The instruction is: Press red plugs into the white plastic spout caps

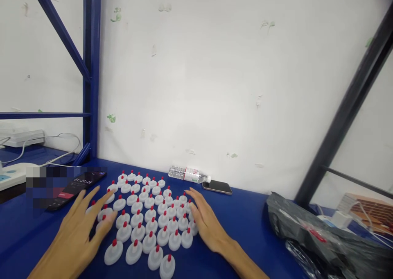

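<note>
Many small white translucent bottles with red tips (138, 231) stand close together on the blue tabletop (242, 221). At the left side of the group is my left hand (81, 221), its fingers spread over and beside several of the bottles. My right hand (207, 221) lies along the right edge of the group, fingers stretched out and touching or nearly touching the outermost bottles. Neither hand is closed around a bottle. Some bottles are partly hidden under the fingers of both hands.
A clear water bottle (192, 174) lies by the wall, with a dark phone (217, 187) beside it. Another phone showing a timer (78, 187) is at left, near a white power strip (18, 174). A grey plastic bag (310, 225) sits at right. Blue frame posts (91, 66) rise behind.
</note>
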Motion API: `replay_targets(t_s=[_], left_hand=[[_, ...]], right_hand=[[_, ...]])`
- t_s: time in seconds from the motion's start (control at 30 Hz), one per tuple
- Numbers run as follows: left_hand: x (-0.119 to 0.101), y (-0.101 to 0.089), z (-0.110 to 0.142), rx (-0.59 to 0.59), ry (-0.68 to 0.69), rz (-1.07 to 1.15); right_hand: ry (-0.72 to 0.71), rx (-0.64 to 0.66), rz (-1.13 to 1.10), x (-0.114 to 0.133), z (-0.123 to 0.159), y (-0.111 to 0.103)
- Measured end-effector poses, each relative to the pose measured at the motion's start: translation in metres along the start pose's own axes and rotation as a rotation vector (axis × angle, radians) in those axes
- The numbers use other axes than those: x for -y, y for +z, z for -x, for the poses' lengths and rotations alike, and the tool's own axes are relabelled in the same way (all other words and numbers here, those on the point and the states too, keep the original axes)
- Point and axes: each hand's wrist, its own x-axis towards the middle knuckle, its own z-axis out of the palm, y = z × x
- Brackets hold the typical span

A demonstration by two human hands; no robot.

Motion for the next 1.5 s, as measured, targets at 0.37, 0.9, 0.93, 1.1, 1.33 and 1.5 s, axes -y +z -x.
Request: replay_targets(t_s=[0.37, 0.9, 0.93, 1.1, 1.33, 1.5], left_hand=[[-0.096, 0.039, -0.003, 0.280, 0.437, 0.166], [-0.176, 0.081, -0.057, 0.485, 0.371, 0.215], [-0.176, 0.080, -0.057, 0.495, 0.358, 0.218], [-0.179, 0.073, -0.059, 0.495, 0.262, 0.240], [-0.184, 0.068, -0.056, 0.467, 0.169, 0.278], [-0.183, 0.066, -0.056, 0.455, 0.154, 0.333]], right_hand=[[-0.132, 0.065, 0.296, 0.028, -0.005, 0.019], [0.008, -0.331, 0.139, -0.042, -0.032, -0.010], [0.014, -0.333, 0.116, -0.043, -0.033, -0.010], [0.072, -0.403, 0.012, -0.041, -0.034, -0.009], [0.220, -0.542, -0.212, -0.049, -0.039, -0.006], [0.442, -0.573, -0.503, -0.065, -0.043, -0.016]])
